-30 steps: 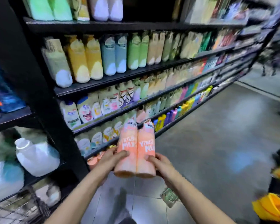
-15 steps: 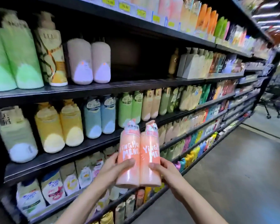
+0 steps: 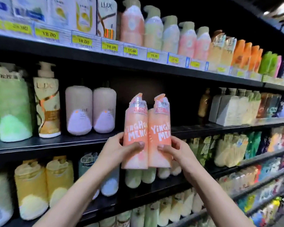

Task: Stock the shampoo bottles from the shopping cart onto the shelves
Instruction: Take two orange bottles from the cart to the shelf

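Observation:
A twin pack of orange-pink shampoo bottles (image 3: 147, 131) with white lettering stands upright in the air between both hands. My left hand (image 3: 118, 148) grips its left side with the thumb across the front. My right hand (image 3: 174, 149) grips its right side the same way. The pack hangs in front of a dark gap on the second shelf (image 3: 187, 127), between two mauve bottles (image 3: 90, 108) on the left and a small amber bottle (image 3: 204, 104) on the right. Its base is below the level of that shelf board. The shopping cart is out of view.
Black shelves full of bottles run left to right. The top shelf (image 3: 138, 61) carries yellow price tags and pink pump bottles (image 3: 133, 25). A Lux bottle (image 3: 47, 102) and green packs (image 3: 10, 108) stand left of the gap, grey-white boxes (image 3: 231, 108) right of it.
Both hands have lifted the twin pack from low near the floor up to the second shelf's gap. The view has tilted upward with it, and the floor and aisle have dropped out of sight.

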{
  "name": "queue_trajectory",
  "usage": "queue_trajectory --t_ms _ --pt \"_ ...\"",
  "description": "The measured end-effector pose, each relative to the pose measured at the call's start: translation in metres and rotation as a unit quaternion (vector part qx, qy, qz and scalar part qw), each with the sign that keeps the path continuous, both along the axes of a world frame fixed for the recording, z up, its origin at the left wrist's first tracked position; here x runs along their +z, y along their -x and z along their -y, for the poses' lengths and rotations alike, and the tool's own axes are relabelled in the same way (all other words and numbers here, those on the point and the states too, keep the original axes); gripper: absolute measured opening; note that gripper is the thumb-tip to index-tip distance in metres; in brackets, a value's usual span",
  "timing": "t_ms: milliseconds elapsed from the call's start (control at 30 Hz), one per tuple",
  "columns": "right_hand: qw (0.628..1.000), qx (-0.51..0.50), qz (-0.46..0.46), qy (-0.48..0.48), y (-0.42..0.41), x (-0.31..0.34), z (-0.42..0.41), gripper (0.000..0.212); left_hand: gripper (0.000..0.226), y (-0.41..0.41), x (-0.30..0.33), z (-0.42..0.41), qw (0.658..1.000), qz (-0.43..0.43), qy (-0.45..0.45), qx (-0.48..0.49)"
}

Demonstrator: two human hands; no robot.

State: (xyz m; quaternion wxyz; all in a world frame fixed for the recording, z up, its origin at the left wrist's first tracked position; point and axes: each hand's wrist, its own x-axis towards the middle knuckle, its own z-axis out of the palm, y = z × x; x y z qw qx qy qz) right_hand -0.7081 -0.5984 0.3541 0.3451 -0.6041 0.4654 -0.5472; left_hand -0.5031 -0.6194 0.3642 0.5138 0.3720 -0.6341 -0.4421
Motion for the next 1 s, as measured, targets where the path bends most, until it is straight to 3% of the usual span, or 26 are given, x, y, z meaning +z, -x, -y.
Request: queue_trajectory --t_ms 200,400,500,567,833,1000 --pt "0.998 0.039 -0.011 0.055 0.021 0.033 0.072 0.044 0.053 0.022 0.033 0.046 0.995 0.024 0.033 0.087" --pt "0.994 0.063 -0.017 0.092 0.026 0.041 0.115 0.050 0.051 0.034 0.042 0.074 0.979 0.056 0.071 0.182" --pt "0.994 0.066 -0.013 0.090 0.025 0.039 0.133 0.043 0.069 0.033 0.041 0.085 0.965 0.090 0.102 0.223" --pt "0.994 0.061 -0.016 0.094 0.023 0.034 0.144 0.049 0.075 0.033 0.036 0.092 0.960 0.110 0.110 0.234" --pt "0.990 0.068 -0.065 0.107 0.018 0.026 0.166 0.057 0.072 0.034 0.014 0.110 0.960 0.074 0.118 0.243" --pt "0.985 0.133 -0.096 0.059 0.032 0.031 0.172 0.069 0.048 0.039 0.008 0.113 0.921 0.191 0.139 0.310"
